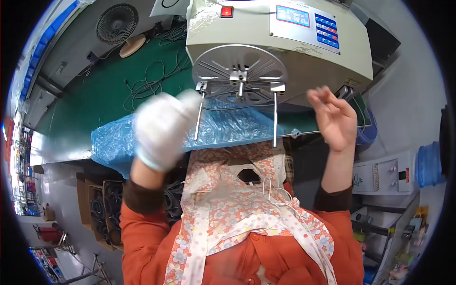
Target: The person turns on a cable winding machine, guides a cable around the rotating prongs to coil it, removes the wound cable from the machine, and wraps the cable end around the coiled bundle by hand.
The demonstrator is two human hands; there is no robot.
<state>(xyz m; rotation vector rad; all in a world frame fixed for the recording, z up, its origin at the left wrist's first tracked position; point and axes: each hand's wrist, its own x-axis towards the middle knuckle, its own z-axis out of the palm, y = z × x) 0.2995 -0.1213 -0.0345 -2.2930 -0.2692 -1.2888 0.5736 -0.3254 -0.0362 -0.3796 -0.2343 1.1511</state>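
Observation:
My left hand [164, 126] wears a white glove and is smeared by motion. It is raised beside the left metal rod [200, 116] of a winding machine [285, 71]; whether its fingers hold anything is hidden by the blur. My bare right hand [336, 118] is lifted to the right of the right rod [275, 121], palm showing, fingers loosely bent and apart, with nothing visible in them. Between the hands, the machine's round slotted metal disc [209, 60] faces me, with no cable seen wound on its rods.
Blue plastic film [237, 126] covers the edge of the green table [109, 90]. A black cable [149, 87] lies loosely coiled there, near a small fan [117, 23]. Boxes of coiled cables [113, 209] stand below left. A blue water bottle [429, 164] is at right.

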